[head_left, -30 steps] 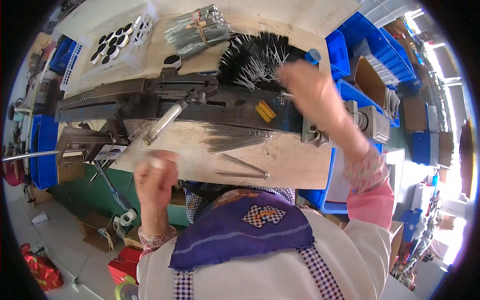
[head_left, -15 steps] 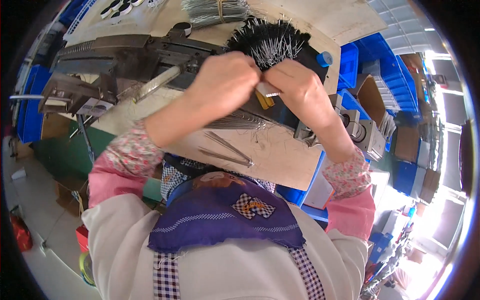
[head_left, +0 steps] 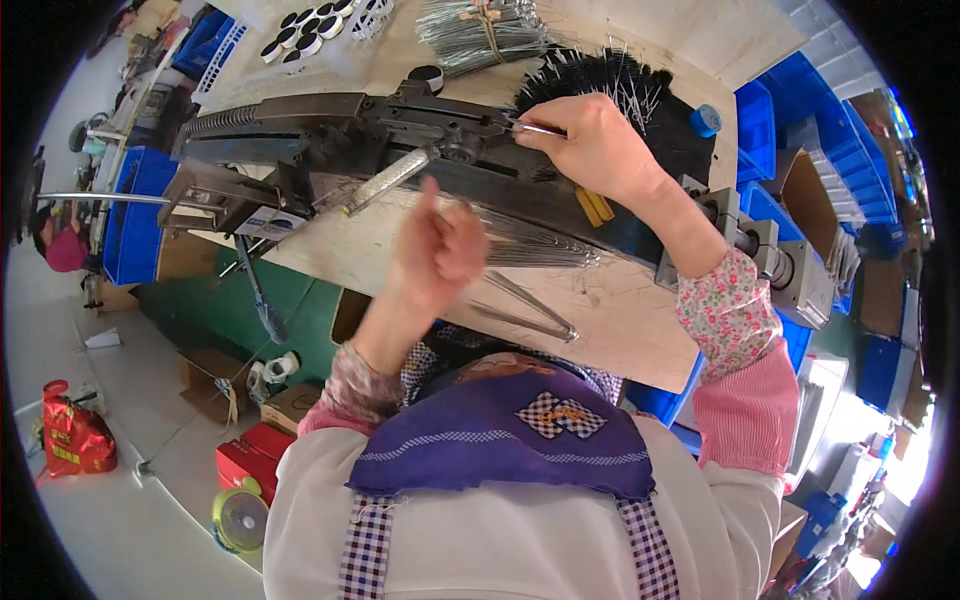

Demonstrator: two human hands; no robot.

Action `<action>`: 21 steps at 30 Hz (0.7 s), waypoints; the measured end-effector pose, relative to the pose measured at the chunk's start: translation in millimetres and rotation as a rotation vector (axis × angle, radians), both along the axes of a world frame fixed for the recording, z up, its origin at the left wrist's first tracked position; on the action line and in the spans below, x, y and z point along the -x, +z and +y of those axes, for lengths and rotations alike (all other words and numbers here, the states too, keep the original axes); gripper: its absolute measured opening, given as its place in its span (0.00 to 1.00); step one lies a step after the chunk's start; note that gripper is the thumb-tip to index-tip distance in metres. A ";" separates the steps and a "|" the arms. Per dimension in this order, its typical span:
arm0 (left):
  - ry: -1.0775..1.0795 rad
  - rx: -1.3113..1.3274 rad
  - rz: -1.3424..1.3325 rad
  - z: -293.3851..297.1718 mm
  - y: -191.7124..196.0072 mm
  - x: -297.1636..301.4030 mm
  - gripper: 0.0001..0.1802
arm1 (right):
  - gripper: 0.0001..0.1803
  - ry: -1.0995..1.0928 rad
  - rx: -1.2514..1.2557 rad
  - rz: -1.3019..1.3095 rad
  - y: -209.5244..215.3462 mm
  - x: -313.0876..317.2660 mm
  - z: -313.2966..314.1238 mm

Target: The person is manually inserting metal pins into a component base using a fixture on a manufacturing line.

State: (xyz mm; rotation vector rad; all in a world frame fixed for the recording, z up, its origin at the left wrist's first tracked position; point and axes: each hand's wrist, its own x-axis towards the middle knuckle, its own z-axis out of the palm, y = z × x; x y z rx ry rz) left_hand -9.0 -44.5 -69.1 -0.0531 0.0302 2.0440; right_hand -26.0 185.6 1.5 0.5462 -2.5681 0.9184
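Between my right hand's (head_left: pixel 597 150) thumb and fingers is a thin metal wire piece (head_left: pixel 541 128), held at the right end of the dark metal bench machine (head_left: pixel 430 125). Most of the piece is covered by the fingers or merges with the machine. My left hand (head_left: pixel 440 250), slightly blurred, hovers over the wooden bench (head_left: pixel 625 320) below the machine's silver lever handle (head_left: pixel 390 180). Its thumb stands apart from loosely curled fingers, and I see nothing in it. Long thin wires (head_left: pixel 535 245) lie just right of this hand. A bent wire bundle (head_left: pixel 530 305) sits nearer me.
Behind my right hand is a pile of black brushes (head_left: pixel 590 85) with wire stems. A tied wire bundle (head_left: pixel 480 35) and black-and-white round caps (head_left: pixel 310 35) lie at the back. Yellow handles (head_left: pixel 594 205), a blue roll (head_left: pixel 705 121) and a grey clamp-like device (head_left: pixel 770 255) stand right.
My hands were together at the brush pile and are now apart. The left has dropped toward me, while the right stays at the machine's end with the wire piece. The view has shifted left.
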 end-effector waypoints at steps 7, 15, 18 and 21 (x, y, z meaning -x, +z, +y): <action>-0.019 -0.063 -0.025 -4.6 89.7 23.3 0.33 | 0.08 -0.018 0.025 -0.128 0.8 -2.1 4.0; 0.393 1.399 1.617 29.9 10.5 -4.2 0.15 | 0.06 -0.013 -0.108 0.004 -6.1 -0.3 -5.0; 0.336 1.379 1.563 32.1 9.3 0.3 0.20 | 0.07 -0.057 -0.088 0.094 -2.2 1.1 0.3; 0.551 1.257 1.601 13.6 -3.8 -19.8 0.24 | 0.09 -0.080 -0.092 0.091 -7.9 -5.0 4.3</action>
